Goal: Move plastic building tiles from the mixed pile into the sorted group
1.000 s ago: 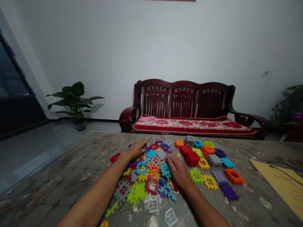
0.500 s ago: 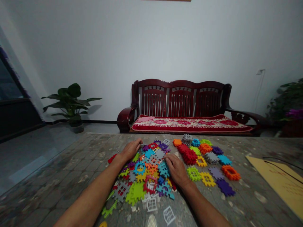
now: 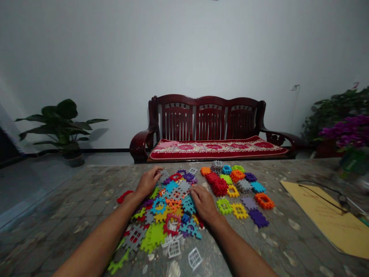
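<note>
A loose heap of toothed plastic building pieces lies on the table, in blue, green, orange, red and grey. At the heap's far left edge my left hand (image 3: 148, 182) has its fingers closed at the rim of a grey lattice building piece (image 3: 165, 175). My right hand (image 3: 204, 201) rests against the heap's right side, fingers curled, beside a turquoise window piece (image 3: 188, 204); its fingertips are partly hidden. Nearer me are a lime green piece (image 3: 153, 236), a dark grey lattice piece (image 3: 135, 236) and white window frames (image 3: 195, 258).
Right of the heap stand sorted stacks, among them red pieces (image 3: 219, 187), a yellow window piece (image 3: 240, 210) and a purple piece (image 3: 258, 218). A yellow paper folder (image 3: 325, 219) with glasses (image 3: 343, 202) lies farther right. Behind the table is a wooden bench (image 3: 209, 119).
The view has turned slightly right, so everything sits farther left. A grey lattice piece now shows at my left fingertips. My right hand stays beside the heap.
</note>
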The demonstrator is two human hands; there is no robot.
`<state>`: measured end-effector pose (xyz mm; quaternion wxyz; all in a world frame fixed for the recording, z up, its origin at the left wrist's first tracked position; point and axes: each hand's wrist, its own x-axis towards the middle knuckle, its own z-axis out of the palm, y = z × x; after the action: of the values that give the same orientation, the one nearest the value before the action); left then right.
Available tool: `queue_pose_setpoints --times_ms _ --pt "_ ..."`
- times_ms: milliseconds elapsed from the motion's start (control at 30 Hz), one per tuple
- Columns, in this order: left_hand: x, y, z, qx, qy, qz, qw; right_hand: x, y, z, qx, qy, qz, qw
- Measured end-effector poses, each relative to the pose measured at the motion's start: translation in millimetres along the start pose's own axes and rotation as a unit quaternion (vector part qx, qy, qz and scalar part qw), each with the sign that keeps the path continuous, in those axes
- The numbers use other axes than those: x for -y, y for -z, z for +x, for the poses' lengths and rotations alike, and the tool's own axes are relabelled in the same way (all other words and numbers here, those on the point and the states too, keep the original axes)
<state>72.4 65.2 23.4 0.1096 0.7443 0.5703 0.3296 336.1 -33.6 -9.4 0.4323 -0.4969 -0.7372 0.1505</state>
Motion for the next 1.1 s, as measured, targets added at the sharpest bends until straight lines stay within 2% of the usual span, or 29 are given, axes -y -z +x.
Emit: queue_pose_setpoints --times_ms 367,600,833,967,1100 --pt "11.6 -2.5 2.6 -0.005 0.036 -0.055 0.998 0.8 0.2 -0.7 0.001 -0.005 0.015 1.0" --pt "9.3 3.7 2.7 0.041 0.067 0.004 0.997 -2.3 -0.8 -0.5 0.0 -0.001 0.022 1.0" --pt "14.7 8.1 3.8 0.03 0.073 0.027 0.996 -1.0 0.4 -0.2 0.003 -0.001 0.029 1.0" --pt "17.3 17.1 2.3 0.029 0.068 0.041 0.996 -2.1 0.0 -0.4 0.005 -0.003 0.031 1.0" --pt "15.8 34.3 -5.3 0.048 0.059 0.064 0.995 -2.8 -1.0 -1.0 -0.003 -0.002 0.032 0.999"
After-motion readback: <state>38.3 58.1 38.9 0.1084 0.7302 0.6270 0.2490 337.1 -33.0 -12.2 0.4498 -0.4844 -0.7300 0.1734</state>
